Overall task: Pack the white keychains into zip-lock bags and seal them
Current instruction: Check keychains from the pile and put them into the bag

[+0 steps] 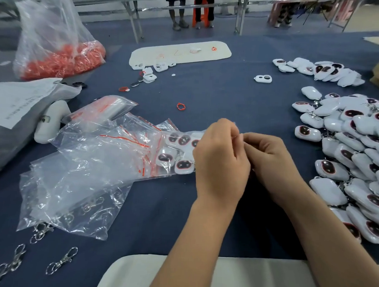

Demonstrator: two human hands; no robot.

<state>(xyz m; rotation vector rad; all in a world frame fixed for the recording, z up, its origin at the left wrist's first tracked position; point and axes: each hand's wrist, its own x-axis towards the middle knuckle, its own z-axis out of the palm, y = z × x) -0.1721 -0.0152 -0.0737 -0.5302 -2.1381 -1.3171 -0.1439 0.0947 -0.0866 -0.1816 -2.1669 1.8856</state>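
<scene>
Thin, slippery zip-lock bag point(179, 151), light with hard keychains point(183, 141) inside, is pinched at its right-hand seal strip by left hand point(221, 160) and right hand point(272, 162), grip clamped there.

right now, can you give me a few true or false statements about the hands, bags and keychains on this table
1. Both hands, left hand and right hand, pinch the top edge of a zip-lock bag. True.
2. That bag is empty. False: several white keychains show through it.
3. The big loose keychain pile lies to the person's right. True.
4. The large clear sack far left holds white keychains. False: it holds orange pieces.
5. Loose metal clasps lie near the table's near left edge. True.
</scene>
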